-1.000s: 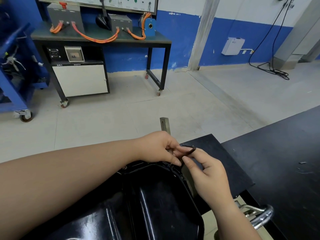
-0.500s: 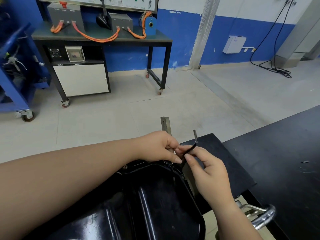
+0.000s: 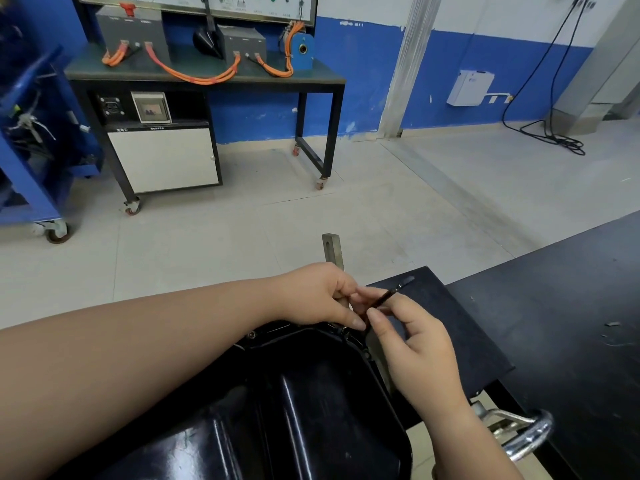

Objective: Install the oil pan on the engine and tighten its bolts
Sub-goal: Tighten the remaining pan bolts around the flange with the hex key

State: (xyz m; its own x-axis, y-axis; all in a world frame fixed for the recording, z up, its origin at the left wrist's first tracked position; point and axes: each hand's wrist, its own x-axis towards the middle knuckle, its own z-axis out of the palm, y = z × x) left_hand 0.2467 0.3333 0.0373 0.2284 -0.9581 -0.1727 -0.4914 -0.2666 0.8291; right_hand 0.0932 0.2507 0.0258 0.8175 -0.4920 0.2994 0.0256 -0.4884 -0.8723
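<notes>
A glossy black oil pan [image 3: 304, 403] fills the lower middle of the head view, bottom side up, with small bolts along its flange [image 3: 346, 332]. My left hand [image 3: 322, 296] curls over the pan's far corner, its fingers pressing a thin black L-shaped hex key [image 3: 388, 296] down at a corner bolt. My right hand [image 3: 412, 341] pinches the key's long arm between thumb and fingers; the arm points up and to the right. The bolt head under my fingers is hidden.
A black workbench [image 3: 571, 306] lies to the right, with a black mat [image 3: 450, 323] behind my hands. A chrome crank handle [image 3: 526, 434] sticks out at lower right. A grey metal bar [image 3: 330, 249] rises behind the pan. Wheeled test bench [image 3: 207, 77] stands across the floor.
My right hand has swung the hex key's long arm: it lay low to the right, then stood upright, and now slants up to the right. My left hand stays on the corner.
</notes>
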